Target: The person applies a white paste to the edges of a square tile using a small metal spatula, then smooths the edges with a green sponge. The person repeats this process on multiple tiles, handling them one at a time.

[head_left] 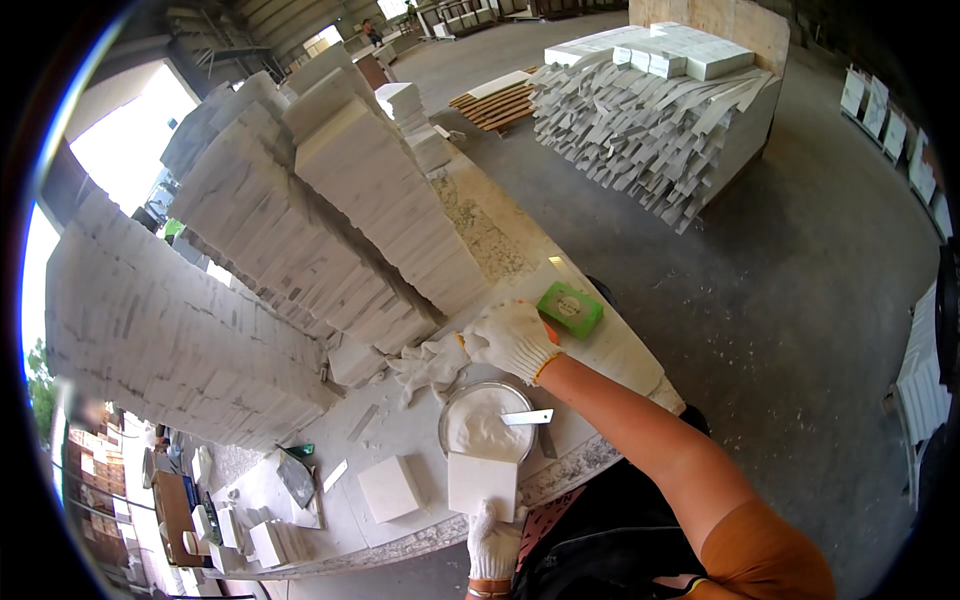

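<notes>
My left hand (494, 548), in a white knitted glove, grips the near edge of a square white stone tile (483, 485), thumb on top. The tile overlaps the near rim of a round metal bowl (444, 425) of white paste (478, 424). Across the bowl's right rim lies a flat scraper blade (527, 417). Beyond the bowl, my gloved right hand (508, 340) is closed, fingers curled downward; what they hold is hidden. Against its fingertips lies a crumpled white cloth or glove (428, 368). A green box (570, 309) sits just right of this hand, with something orange (550, 333) between.
Tall stacks of white stone tiles (190, 330) line the bench's (375, 475) far left side. Another square tile (391, 489) lies left of the bowl, near a thin strip (336, 474) and smaller blocks (278, 543). A crate of stone strips (650, 130) stands on the floor beyond.
</notes>
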`<state>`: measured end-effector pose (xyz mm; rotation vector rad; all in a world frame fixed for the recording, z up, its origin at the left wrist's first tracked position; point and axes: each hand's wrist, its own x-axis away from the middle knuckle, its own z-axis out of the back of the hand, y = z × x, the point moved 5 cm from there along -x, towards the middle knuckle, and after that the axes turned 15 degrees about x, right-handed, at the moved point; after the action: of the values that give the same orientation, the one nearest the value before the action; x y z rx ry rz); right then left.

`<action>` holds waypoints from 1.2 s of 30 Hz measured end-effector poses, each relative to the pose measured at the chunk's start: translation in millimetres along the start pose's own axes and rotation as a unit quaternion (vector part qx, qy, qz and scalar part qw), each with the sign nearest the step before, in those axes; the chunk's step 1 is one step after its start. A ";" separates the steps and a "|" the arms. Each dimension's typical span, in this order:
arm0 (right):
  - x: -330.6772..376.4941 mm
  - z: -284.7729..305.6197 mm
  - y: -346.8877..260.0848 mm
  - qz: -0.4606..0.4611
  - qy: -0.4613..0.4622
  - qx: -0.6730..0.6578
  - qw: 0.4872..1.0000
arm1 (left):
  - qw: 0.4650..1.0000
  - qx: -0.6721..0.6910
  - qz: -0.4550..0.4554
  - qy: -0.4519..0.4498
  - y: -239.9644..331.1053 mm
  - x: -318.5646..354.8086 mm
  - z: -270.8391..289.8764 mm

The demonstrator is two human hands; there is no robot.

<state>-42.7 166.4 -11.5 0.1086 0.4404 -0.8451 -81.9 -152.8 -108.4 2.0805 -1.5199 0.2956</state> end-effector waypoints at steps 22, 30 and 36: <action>139.0 112.0 1.4 -0.080 -0.174 -0.498 0.846 | 1.000 -0.008 0.005 -0.028 0.3 -3.8 0.9; 165.8 108.1 -14.8 -0.045 -0.161 -0.503 0.848 | 0.998 -0.003 0.026 -0.048 -2.5 -9.0 10.9; 168.0 113.1 -8.4 -0.016 -0.179 -0.404 0.897 | 0.998 0.005 0.027 -0.053 -3.4 -11.7 14.1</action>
<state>86.2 13.4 21.2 -0.8161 0.4143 -0.6384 -84.7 -150.2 -126.7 2.0959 -1.6404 0.2169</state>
